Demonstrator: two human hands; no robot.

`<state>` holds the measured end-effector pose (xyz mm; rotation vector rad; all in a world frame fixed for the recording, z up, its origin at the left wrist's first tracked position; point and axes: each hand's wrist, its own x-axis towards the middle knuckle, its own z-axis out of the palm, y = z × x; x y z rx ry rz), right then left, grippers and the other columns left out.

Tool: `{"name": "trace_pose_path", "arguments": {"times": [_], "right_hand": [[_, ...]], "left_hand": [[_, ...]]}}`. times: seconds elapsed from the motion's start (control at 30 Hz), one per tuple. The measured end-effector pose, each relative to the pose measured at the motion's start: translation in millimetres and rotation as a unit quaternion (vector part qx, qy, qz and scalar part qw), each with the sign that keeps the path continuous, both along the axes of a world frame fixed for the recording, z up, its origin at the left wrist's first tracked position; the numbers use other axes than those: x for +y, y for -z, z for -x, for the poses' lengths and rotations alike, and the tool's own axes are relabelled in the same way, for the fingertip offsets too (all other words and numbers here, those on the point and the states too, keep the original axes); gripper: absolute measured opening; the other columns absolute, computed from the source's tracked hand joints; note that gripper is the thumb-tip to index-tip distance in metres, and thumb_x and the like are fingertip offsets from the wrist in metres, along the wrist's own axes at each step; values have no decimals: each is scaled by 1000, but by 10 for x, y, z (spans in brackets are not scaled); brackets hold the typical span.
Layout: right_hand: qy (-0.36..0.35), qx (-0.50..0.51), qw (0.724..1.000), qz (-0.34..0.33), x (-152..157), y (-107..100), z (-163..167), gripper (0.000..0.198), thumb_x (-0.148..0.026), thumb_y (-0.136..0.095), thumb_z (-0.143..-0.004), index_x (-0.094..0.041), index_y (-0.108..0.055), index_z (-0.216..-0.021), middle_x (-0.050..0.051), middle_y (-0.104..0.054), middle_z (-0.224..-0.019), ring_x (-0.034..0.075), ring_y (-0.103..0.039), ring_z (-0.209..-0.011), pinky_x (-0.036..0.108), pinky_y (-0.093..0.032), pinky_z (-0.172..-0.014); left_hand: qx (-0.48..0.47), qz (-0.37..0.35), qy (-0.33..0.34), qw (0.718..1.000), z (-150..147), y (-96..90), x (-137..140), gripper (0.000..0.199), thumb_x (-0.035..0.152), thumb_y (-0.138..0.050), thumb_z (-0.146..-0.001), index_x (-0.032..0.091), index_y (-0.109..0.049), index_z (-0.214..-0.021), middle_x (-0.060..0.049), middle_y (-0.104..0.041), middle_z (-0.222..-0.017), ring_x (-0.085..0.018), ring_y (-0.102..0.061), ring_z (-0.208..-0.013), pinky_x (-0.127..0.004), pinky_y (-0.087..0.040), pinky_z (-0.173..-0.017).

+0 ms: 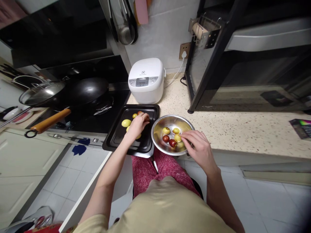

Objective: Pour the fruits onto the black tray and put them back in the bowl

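Note:
On the left, a black baking tray (114, 137) holds several yellow-green and red jujubes, such as a pale yellow jujube (126, 123). My left hand (138, 125) reaches over this tray, fingers closed around a dark red jujube (147, 119) that is partly hidden. Beside the tray, a stainless steel bowl (159, 125) contains more jujubes, among them a red jujube (172, 143) and a yellow jujube (166, 130). At the bowl's right side my right hand (198, 145) pinches a yellow-green jujube (177, 138) between thumb and fingertips. My left fingers hide some of the fruit below.
A white rice cooker (147, 81) stands behind the tray. To the left a wok (87, 89) and a lidded pan (43, 92) sit on the stove, a wooden handle (52, 121) sticking out. A black-framed rack with an oven (255, 71) occupies the right of the speckled counter (233, 129).

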<state>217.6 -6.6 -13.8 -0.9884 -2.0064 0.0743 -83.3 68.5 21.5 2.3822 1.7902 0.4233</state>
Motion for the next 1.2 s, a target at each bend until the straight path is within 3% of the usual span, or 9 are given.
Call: {"name": "trace_pose_path", "arguments": {"times": [0.1,0.17,0.3,0.47,0.67,1.0,1.2], "right_hand": [[2,-11,1000,24,20,-2,25,14,-20,-58,-102,-21,-72,-105,7,-78,-103,25,-70,-101,42,-53,-89],[0,-31,998,53,41,0,43,17,-24,-57,-103,-21,-72,-109,8,-77,-108,26,-70,-105,44,-54,-92],[-9,-88,989,117,94,23,84,28,-29,-54,-103,-18,-70,-124,12,-73,-125,29,-66,-120,49,-53,-101],[-4,-156,973,173,161,62,139,43,-28,-52,-102,-16,-62,-142,17,-60,-150,31,-55,-141,52,-48,-115],[-1,-215,954,209,152,30,183,45,-27,-46,-104,-12,-63,-142,17,-56,-155,32,-51,-146,52,-46,-117],[32,-207,957,200,45,-10,227,43,-32,-46,-104,-16,-67,-138,16,-60,-152,32,-55,-142,51,-49,-113],[25,-183,967,175,61,36,188,43,-33,-46,-105,-15,-67,-137,17,-62,-148,33,-57,-139,53,-50,-112]], "left_hand": [[-83,-72,41,993,-130,-76,-91,24,15,-68,-95,19,-63,-118,-9,-68,-117,-25,-68,-106,-39,-55,-95],[-113,-84,79,987,-262,-87,-135,23,16,-68,-96,19,-63,-118,-8,-68,-115,-24,-68,-104,-37,-55,-93],[-126,-36,148,980,-556,-24,-125,19,13,-67,-95,18,-66,-114,-7,-69,-109,-22,-70,-98,-33,-56,-89],[-108,-1,189,976,-763,81,4,24,6,-64,-93,14,-69,-114,-9,-71,-112,-22,-71,-97,-33,-57,-91],[-101,11,215,971,-819,165,39,25,8,-59,-96,13,-70,-117,-11,-73,-113,-22,-72,-100,-34,-58,-94],[-70,25,212,974,-838,234,-5,25,15,-52,-103,13,-73,-116,-11,-74,-108,-22,-72,-96,-36,-58,-94],[-106,-8,191,976,-676,133,-62,33,19,-50,-105,18,-65,-135,-12,-69,-130,-24,-69,-116,-39,-56,-104]]}}
